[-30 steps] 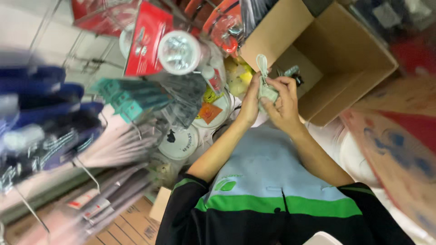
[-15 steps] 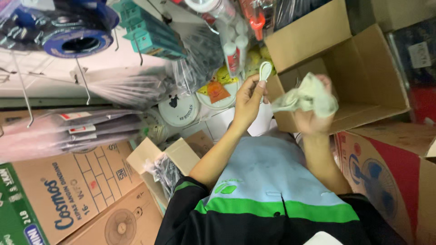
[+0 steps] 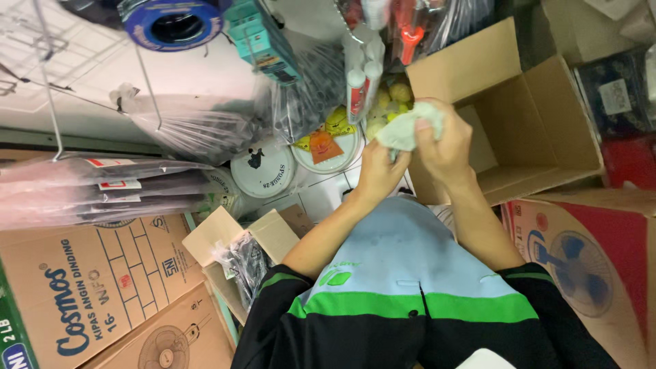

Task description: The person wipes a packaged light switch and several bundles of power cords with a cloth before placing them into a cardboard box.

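— Right hand (image 3: 445, 147) first: we have it closed around the top of a crumpled pale-green cloth (image 3: 404, 130), fingers curled over the bundle. Our left hand (image 3: 379, 174) sits just below, pinching the cloth's lower edge.

— So both hands are on it. Where is the cloth itself?

— Up in the air, between our 2 hands, in front of the open cardboard box (image 3: 540, 130). It rests on nothing.

— How do we judge its handling?

— Soft and light, we would say. It bunches and folds wherever we squeeze, so it has no stiffness to lean on. Not fragile, not slippery; the weave should give a fair grip.

— Best place to take hold?

— At an edge or corner, we think, pinched between thumb and fingers, 1 hand at each side. Gripped as a wad, it stays a wad.

— What lies near us?

— Below our arms, the blue, green and black shirt (image 3: 410, 287). At our left, a small open carton holding black items in clear plastic (image 3: 239, 263), and a large printed fan box (image 3: 89, 287).

— And farther off?

— 2 round white lids (image 3: 263, 171), then a bag of yellow-green balls (image 3: 389, 102) right behind the cloth. Beyond those hang clear plastic bags (image 3: 205, 116), white tubes (image 3: 359, 82) and a blue reel (image 3: 171, 20) on the wire rack (image 3: 41, 55).
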